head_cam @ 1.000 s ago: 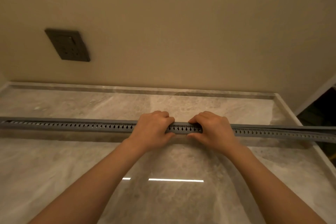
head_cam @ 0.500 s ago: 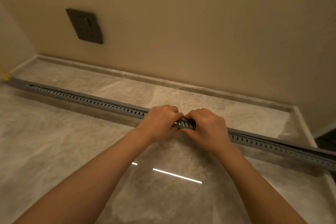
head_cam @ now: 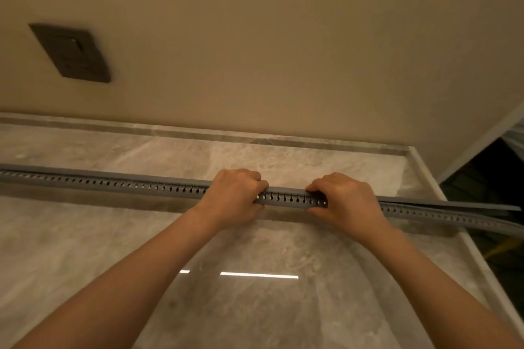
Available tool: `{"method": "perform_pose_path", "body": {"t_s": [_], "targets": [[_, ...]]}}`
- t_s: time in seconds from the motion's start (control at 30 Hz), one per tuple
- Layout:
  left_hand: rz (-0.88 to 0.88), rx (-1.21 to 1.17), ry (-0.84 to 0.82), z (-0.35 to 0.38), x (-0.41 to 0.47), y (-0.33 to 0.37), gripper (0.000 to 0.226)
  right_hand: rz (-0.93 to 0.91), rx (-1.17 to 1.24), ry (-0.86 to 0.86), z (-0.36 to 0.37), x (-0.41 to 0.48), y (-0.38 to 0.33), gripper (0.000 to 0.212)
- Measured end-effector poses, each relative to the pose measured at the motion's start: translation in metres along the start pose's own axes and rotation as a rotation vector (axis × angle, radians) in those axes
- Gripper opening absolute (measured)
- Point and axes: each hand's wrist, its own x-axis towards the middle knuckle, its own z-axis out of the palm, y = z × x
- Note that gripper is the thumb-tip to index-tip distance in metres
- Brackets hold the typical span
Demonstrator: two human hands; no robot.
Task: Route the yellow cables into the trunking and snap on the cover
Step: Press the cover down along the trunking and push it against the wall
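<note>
A long grey slotted trunking (head_cam: 286, 198) lies across the marble counter (head_cam: 85, 249) from left edge to right edge. Its grey cover (head_cam: 453, 205) sits flat on top along the left and middle, and lifts away from the trunking at the far right. My left hand (head_cam: 235, 198) grips the trunking and cover with curled fingers over the top. My right hand (head_cam: 346, 201) grips them the same way a little to the right. No yellow cables show inside the trunking.
A dark wall socket plate (head_cam: 71, 52) is on the beige wall at upper left. The counter has a raised rim (head_cam: 425, 167) at its right end, with a dark gap beyond it. Something yellow (head_cam: 507, 246) shows down in that gap.
My hands have spread apart along the trunking; the right one slid right. The view swung, so the trunking looks nearly level again.
</note>
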Motion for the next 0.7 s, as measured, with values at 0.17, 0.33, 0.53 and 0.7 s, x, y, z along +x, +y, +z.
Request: {"method": "perform_pose_path", "body": {"t_s": [0.17,0.33,0.53,0.7], "targets": [[0.067,-0.013,0.027,0.003,0.002,-0.006,0.02,-0.054,-0.113,0.017,0.001,0.004,0.0,0.038],[0.035,0.07,-0.064,-0.001,0.005,0.001,0.022,-0.112,-0.109,0.013,-0.001,0.007,0.005,0.038],[-0.022,0.083,-0.09,-0.004,0.02,0.042,0.026,-0.114,-0.035,0.046,0.002,0.004,0.006,0.035],[-0.148,0.051,-0.076,-0.002,0.031,0.081,0.024,-0.135,0.009,0.085,0.004,0.001,0.008,0.032]]}}
